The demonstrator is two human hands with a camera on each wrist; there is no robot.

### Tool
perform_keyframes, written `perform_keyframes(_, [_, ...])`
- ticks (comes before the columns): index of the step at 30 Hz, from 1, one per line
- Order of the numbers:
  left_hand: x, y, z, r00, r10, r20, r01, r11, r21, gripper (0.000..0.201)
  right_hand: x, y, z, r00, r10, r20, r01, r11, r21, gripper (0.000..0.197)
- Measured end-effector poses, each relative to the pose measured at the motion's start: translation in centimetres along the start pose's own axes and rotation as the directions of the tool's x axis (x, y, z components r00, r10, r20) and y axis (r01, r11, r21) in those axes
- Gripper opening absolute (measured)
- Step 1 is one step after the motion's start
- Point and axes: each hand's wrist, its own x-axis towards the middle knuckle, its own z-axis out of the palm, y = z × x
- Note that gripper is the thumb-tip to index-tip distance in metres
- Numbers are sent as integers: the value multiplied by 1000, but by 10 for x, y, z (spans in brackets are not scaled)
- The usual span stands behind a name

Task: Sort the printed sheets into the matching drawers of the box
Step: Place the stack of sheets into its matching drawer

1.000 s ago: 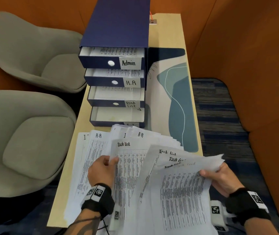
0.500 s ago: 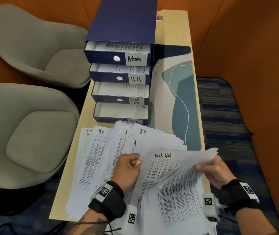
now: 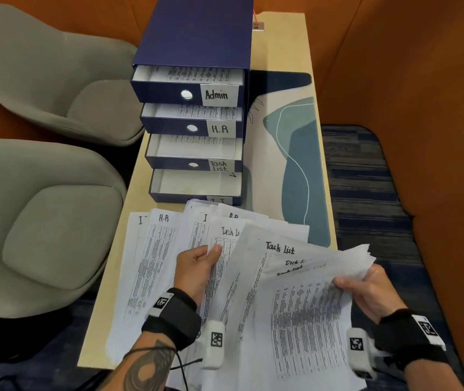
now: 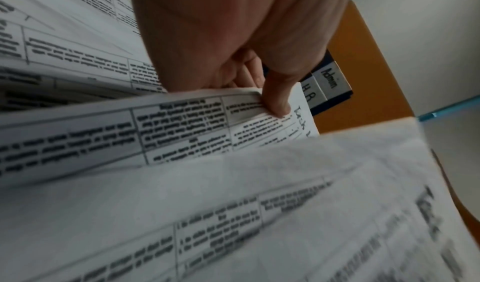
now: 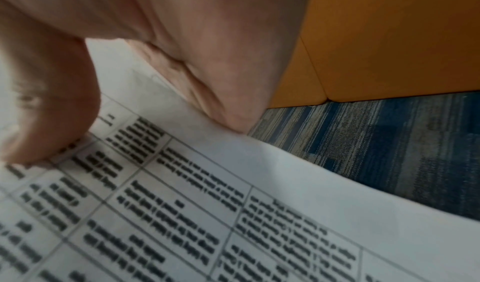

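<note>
My right hand (image 3: 371, 294) grips a bundle (image 3: 307, 300) of sheets headed "Task List" by its right edge, thumb on top and fingers curled under – the bundle hangs off the near right corner of the tabletop (image 3: 290, 43). My left hand (image 3: 197, 269) pinches one more "Task List" sheet (image 3: 225, 241) near its top, thumb pressing the print as the left wrist view shows, and that sheet lies in the fan (image 3: 154, 263) of mixed sheets spread over the near end of the tabletop.

The step, as I judge it, is to pull this sheet free and add it to the bundle. I would lift it by the pinched corner and slide it toward me, not upward, so the "H.R" and "I" sheets beside and under it do not come along. Before I lay it on the bundle I want to read the heading once more; the fan overlaps a good deal and two sheets may cling together.

The box (image 3: 197, 38) stands at the far left of the tabletop with all four drawers pulled out – the "Task List" drawer (image 3: 194, 150), third from the top, already holds paper. When the bundle goes in, I would square its edges first, since its far corner looks ragged and could catch on the drawer above
</note>
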Motion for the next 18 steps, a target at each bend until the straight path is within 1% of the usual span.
perform_keyframes(1, [4, -2, -2, 1000, -15, -23, 15, 1000, 8, 22, -1, -1, -2, 1000, 6, 3, -6, 1000, 15, 70])
perform_keyframes(2, [6, -2, -3, 999, -27, -19, 27, 1000, -1, 23, -1, -1, -5, 1000, 10, 12, -10, 999, 36, 62])
perform_keyframes(3, [10, -4, -4, 999, -39, 7, 39, 999, -31, 28, 0, -1, -5, 1000, 18, 23, -19, 999, 50, 61])
perform_keyframes(4, [10, -4, -3, 994, -69, 84, 75, 995, -67, 42, 1, -1, -5, 999, 31, 40, -33, 998, 56, 62])
perform_keyframes(5, [12, -6, -2, 979, -109, 170, 125, 989, -85, 59, 2, -2, -5, 998, 42, 51, -44, 998, 52, 62])
perform_keyframes(6, [12, -6, 1, 948, -143, 286, 170, 983, -70, 70, 5, -2, -3, 997, 54, 60, -56, 998, 41, 62])
perform_keyframes(7, [10, -6, 5, 904, -156, 399, 192, 980, -51, 67, 8, -1, -1, 996, 66, 64, -68, 997, 30, 61])
perform_keyframes(9, [-3, -1, 17, 791, -175, 586, 236, 971, -29, 47, 14, -1, 5, 994, 73, 76, -76, 996, 37, 65])
perform_keyframes(10, [-10, 2, 22, 729, -167, 663, 242, 970, -22, 43, 16, -1, 7, 992, 74, 100, -79, 996, 44, 72])
perform_keyframes(11, [-15, 1, 26, 688, -159, 708, 229, 973, -4, 43, 17, -2, 9, 990, 81, 120, -85, 996, 31, 80])
perform_keyframes(12, [-21, 3, 29, 657, -153, 738, 206, 978, 19, 43, 17, -1, 9, 989, 80, 122, -81, 997, 6, 82])
perform_keyframes(13, [-22, 3, 30, 655, -151, 740, 177, 983, 45, 44, 16, 0, 7, 992, 66, 109, -66, 998, -8, 75])
perform_keyframes(14, [-23, 6, 29, 664, -155, 732, 162, 985, 62, 42, 13, 0, 5, 993, 52, 104, -52, 999, -2, 66])
perform_keyframes(15, [-23, 8, 26, 697, -159, 699, 154, 986, 70, 41, 10, 1, 1, 993, 41, 108, -43, 999, 18, 61])
perform_keyframes(16, [-21, 8, 23, 755, -164, 635, 134, 986, 96, 40, 7, 2, -4, 994, 33, 108, -38, 998, 45, 60])
perform_keyframes(17, [-17, 7, 19, 840, -152, 521, 75, 983, 165, 40, 3, 3, -10, 995, 27, 93, -34, 997, 71, 59])
perform_keyframes(18, [-12, 5, 16, 931, -105, 349, 5, 961, 276, 41, -1, 2, -15, 997, 21, 71, -27, 995, 99, 54])
